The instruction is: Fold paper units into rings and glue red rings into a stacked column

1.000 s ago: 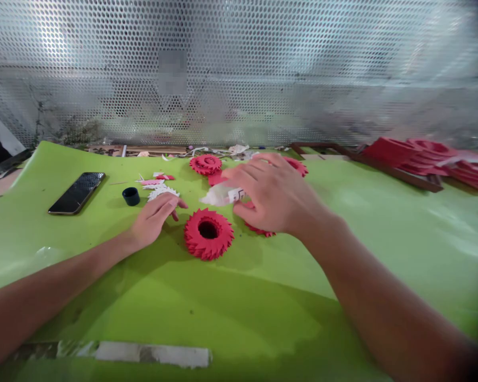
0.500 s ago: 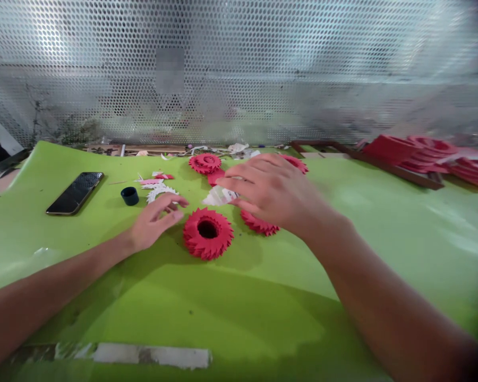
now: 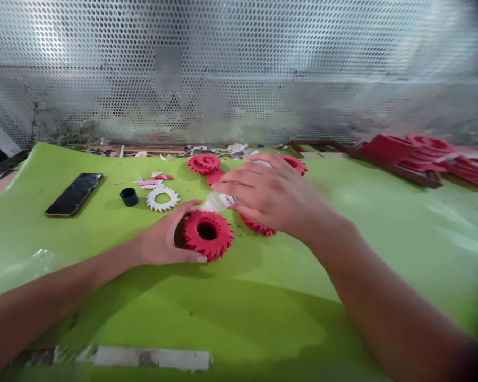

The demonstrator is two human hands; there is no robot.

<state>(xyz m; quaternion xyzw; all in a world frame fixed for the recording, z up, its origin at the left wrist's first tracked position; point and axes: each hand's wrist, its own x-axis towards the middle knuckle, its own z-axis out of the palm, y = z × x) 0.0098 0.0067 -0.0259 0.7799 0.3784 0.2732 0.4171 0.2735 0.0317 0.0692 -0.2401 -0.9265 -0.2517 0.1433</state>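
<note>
My left hand [image 3: 159,242] curls round the left side of a red stack of saw-toothed paper rings [image 3: 219,245], thumb near its front and fingers behind. A round dark hole shows in the stack's middle. Just beyond it, my right hand [image 3: 281,196] is closed on a translucent bottle [image 3: 215,202] with printing on its label. The bottle's nozzle end points left, above the back of the stack; most of its body is hidden by my fingers. Partly under my right hand lies another red toothed ring stack [image 3: 258,226].
A white toothed ring [image 3: 148,200], a dark blue cap [image 3: 129,197] and a phone [image 3: 75,194] lie to the left. Farther back are red toothed rings [image 3: 204,163]. Red ring pieces [image 3: 406,154] fill a brown tray [image 3: 418,180] at right. A perforated metal screen [image 3: 239,69] stands behind the green tabletop [image 3: 163,307].
My left hand has moved right and toward me, from above the white ring onto the red stack, uncovering the white ring. My right hand, with the bottle, has barely shifted.
</note>
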